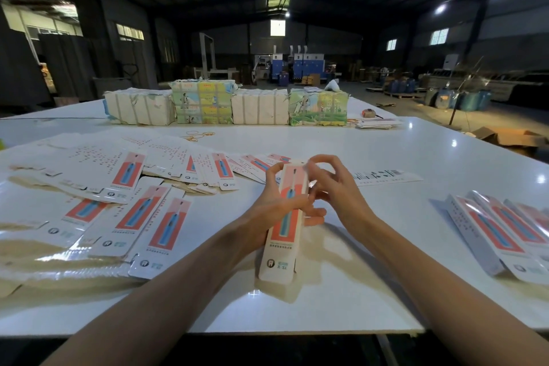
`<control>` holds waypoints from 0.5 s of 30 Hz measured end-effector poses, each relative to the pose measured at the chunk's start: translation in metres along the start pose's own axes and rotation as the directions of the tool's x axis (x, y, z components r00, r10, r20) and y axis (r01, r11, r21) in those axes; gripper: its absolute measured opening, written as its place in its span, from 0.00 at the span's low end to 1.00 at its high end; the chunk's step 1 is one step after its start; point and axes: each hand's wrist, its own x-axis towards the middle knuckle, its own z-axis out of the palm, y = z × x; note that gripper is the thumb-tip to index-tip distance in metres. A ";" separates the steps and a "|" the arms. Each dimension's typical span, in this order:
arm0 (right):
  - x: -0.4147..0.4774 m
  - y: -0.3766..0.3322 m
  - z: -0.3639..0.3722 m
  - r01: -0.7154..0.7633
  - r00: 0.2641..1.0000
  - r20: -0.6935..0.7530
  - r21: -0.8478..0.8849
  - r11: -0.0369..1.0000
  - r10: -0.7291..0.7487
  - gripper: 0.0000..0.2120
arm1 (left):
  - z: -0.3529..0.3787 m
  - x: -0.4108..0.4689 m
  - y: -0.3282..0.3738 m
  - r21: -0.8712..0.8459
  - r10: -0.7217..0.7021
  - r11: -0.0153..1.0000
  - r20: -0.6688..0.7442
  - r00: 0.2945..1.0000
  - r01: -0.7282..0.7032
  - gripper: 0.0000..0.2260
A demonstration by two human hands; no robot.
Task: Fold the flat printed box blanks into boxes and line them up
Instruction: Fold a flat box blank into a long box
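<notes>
A long white box (280, 255) printed with a red panel and a blue toothbrush is held above the table's middle, its far end pointing away from me. My left hand (282, 202) grips its middle from the left, fingers wrapped around it. My right hand (329, 187) pinches the box's far end with curled fingers. Several flat printed blanks (124, 187) lie fanned across the table's left side. Folded boxes (505, 229) lie side by side in a row at the right edge.
The white table (386, 291) has wrapped paper bundles (225, 105) along its far side, a few rubber bands (196, 136) before them, and a small stack of blanks (375, 123) at far right. One flat blank (386, 176) lies behind my right hand. A dim warehouse lies beyond.
</notes>
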 end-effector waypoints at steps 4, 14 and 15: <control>0.006 0.000 -0.008 -0.081 0.995 -0.054 0.038 0.996 0.083 0.11 | 0.003 -0.002 -0.001 0.034 0.020 0.999 0.044 0.999 -0.022 0.57; 0.004 0.000 -0.010 0.177 0.978 -0.053 -0.298 0.938 -0.202 0.11 | 0.001 -0.006 -0.009 -0.020 0.048 0.999 0.095 0.994 -0.046 0.50; 0.005 0.000 -0.009 0.173 0.979 -0.054 -0.295 0.940 -0.197 0.12 | 0.001 -0.006 -0.009 -0.025 0.056 0.998 0.089 0.994 -0.054 0.47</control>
